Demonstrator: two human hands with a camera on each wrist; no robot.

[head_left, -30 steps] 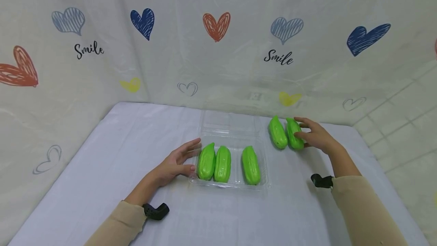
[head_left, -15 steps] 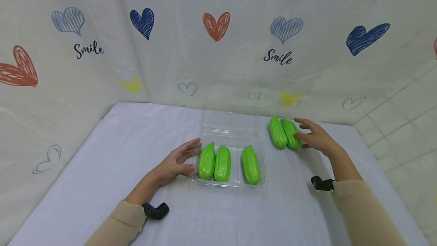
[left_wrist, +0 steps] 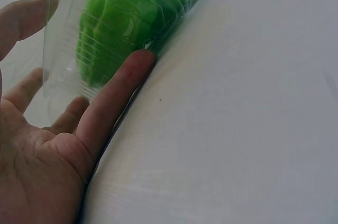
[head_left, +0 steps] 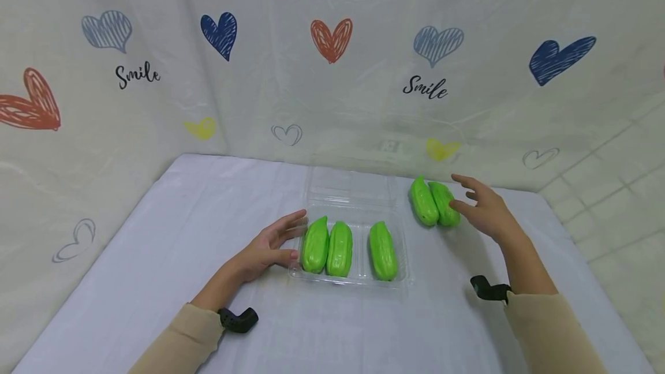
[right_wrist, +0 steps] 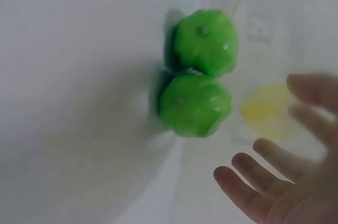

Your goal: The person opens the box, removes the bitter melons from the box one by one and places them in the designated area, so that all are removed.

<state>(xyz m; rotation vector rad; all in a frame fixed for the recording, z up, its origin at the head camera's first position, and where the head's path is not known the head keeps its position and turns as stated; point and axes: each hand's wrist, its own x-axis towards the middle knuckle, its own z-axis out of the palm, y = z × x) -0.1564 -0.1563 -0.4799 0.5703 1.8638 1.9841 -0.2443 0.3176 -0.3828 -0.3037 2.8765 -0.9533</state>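
Gourds (head_left: pixel 383 251): three in the box (head_left: pixel 361 258), two together on the surface (head_left: pixel 353 333), right of it.
Left hand (head_left: pixel 267 251): fingers spread against the box's left side.
Right hand (head_left: pixel 485 209): fingers parted, beside the rightmost gourd (head_left: pixel 444 205).

- At 12 o'clock, a white sheet (head_left: pixel 291 91) hangs like a wall, glossy and slightly creased.
- On it are printed an orange-red heart (head_left: pixel 331 45) at 12 o'clock and a dark blue heart (head_left: pixel 556 65) at 2 o'clock.
- The black word "Smile" (head_left: pixel 137 75) stands at 10 o'clock.
- At 3 o'clock, there is a grey grid (head_left: pixel 623 185).
- At 6 o'clock spreads a white, cloth-covered worktop (head_left: pixel 337 333).
- The light is soft, rather dim.
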